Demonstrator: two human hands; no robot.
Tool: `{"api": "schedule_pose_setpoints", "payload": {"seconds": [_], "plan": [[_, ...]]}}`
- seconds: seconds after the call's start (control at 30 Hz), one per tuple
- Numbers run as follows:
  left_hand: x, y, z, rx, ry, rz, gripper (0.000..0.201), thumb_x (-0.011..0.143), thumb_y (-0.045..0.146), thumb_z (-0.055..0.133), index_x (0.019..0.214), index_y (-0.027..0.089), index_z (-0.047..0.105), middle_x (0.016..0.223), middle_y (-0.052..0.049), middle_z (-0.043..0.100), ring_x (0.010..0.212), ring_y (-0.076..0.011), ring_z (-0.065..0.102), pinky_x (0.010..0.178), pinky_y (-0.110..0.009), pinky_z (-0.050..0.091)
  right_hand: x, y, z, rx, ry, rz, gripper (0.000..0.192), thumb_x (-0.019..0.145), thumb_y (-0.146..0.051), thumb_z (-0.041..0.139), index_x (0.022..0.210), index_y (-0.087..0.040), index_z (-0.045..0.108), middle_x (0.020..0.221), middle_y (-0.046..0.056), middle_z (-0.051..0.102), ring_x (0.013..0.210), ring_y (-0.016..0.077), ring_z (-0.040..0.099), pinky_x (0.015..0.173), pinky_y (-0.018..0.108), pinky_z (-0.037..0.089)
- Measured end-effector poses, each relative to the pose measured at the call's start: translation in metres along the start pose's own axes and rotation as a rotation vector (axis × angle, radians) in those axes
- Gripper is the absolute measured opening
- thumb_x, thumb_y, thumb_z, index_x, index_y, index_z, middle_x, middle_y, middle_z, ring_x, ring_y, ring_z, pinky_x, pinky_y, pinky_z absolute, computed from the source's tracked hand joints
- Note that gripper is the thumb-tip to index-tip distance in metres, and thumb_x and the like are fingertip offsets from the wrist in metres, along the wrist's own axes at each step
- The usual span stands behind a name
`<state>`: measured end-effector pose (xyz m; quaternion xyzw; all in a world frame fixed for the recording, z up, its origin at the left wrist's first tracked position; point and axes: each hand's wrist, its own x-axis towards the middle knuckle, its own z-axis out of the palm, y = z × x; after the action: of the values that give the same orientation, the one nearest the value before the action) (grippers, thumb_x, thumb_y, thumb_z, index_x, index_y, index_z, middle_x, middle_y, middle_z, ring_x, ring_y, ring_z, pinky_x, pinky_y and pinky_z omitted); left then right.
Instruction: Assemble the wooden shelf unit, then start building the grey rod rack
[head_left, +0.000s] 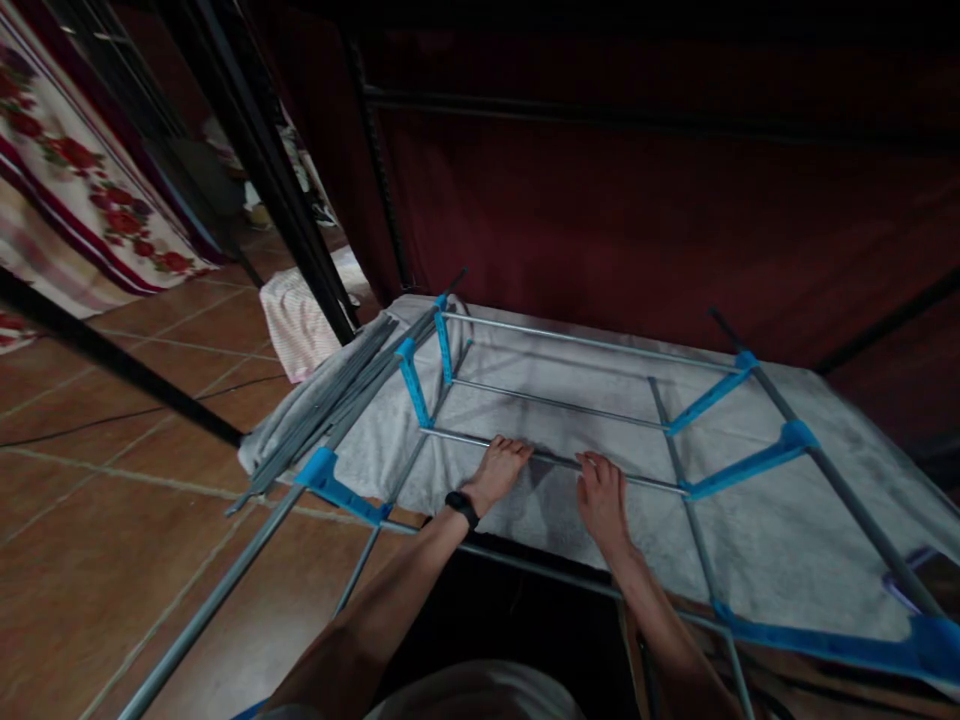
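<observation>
A metal drying rack (660, 350) with grey rods and blue plastic joints lies flat over a grey cloth (787, 520) on the floor. My left hand (499, 468), with a black watch on its wrist, rests on one of the rack's cross rods (555, 458), fingers curled over it. About a hand's width to the right, my right hand (600, 495) grips the same rod. Both arms reach forward from the bottom of the view.
A bundle of loose grey rods (330, 400) lies at the cloth's left edge. Brown tiled floor (135, 520) spreads to the left. A dark red curtain (637, 200) hangs behind, a black pole (285, 190) and floral fabric (82, 190) stand at left, near a folded pinkish cloth (296, 315).
</observation>
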<state>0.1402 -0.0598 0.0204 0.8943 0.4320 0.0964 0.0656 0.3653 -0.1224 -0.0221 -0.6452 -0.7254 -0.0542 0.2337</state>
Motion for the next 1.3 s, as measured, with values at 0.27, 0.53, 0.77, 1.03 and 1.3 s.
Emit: {"api": "schedule_pose_setpoints", "payload": {"seconds": [0.27, 0.53, 0.77, 1.03, 1.3], "plan": [[-0.022, -0.006, -0.002, -0.100, 0.183, -0.108, 0.035, 0.091, 0.008, 0.046, 0.121, 0.019, 0.060, 0.115, -0.010, 0.064, 0.108, -0.0225, 0.057, 0.101, -0.041, 0.039, 0.038, -0.027, 0.026, -0.066, -0.352, -0.230, 0.052, 0.088, -0.003, 0.038, 0.132, -0.022, 0.057, 0.118, 0.010, 0.064, 0.102, 0.0220, 0.059, 0.097, 0.036, 0.037], [-0.078, -0.089, -0.008, -0.254, 0.702, -1.044, 0.033, 0.086, 0.011, 0.048, 0.119, 0.011, 0.052, 0.119, -0.018, 0.056, 0.118, -0.0271, 0.051, 0.102, -0.040, 0.042, 0.041, -0.019, 0.025, -0.081, -0.388, -0.273, 0.055, 0.087, 0.000, 0.037, 0.134, -0.022, 0.056, 0.119, 0.009, 0.065, 0.104, 0.0218, 0.059, 0.097, 0.034, 0.037], [-0.067, -0.116, 0.001, -0.250, 0.475, -0.980, 0.028, 0.086, 0.013, 0.046, 0.107, 0.012, 0.065, 0.107, -0.017, 0.065, 0.107, -0.0280, 0.060, 0.096, -0.041, 0.045, 0.062, -0.057, 0.027, -0.029, -0.447, -0.336, 0.053, 0.091, -0.005, 0.035, 0.137, -0.024, 0.053, 0.120, 0.009, 0.064, 0.102, 0.0215, 0.061, 0.098, 0.035, 0.039], [-0.064, -0.119, 0.009, -0.197, 0.516, -1.091, 0.028, 0.088, 0.018, 0.050, 0.108, 0.015, 0.069, 0.104, -0.014, 0.068, 0.100, -0.0260, 0.063, 0.085, -0.035, 0.048, 0.103, -0.163, 0.048, 0.111, -0.534, -0.452, 0.050, 0.092, -0.003, 0.033, 0.135, -0.019, 0.052, 0.128, 0.011, 0.060, 0.109, 0.0201, 0.060, 0.096, 0.033, 0.043], [-0.061, -0.124, 0.009, -0.194, 0.429, -1.159, 0.036, 0.088, 0.014, 0.049, 0.118, 0.014, 0.068, 0.109, -0.015, 0.068, 0.100, -0.0251, 0.063, 0.082, -0.032, 0.046, 0.130, -0.226, 0.070, 0.165, -0.647, -0.342, 0.034, 0.102, -0.028, 0.031, 0.129, -0.021, 0.051, 0.128, 0.010, 0.059, 0.102, 0.0198, 0.064, 0.087, 0.033, 0.050]]}}
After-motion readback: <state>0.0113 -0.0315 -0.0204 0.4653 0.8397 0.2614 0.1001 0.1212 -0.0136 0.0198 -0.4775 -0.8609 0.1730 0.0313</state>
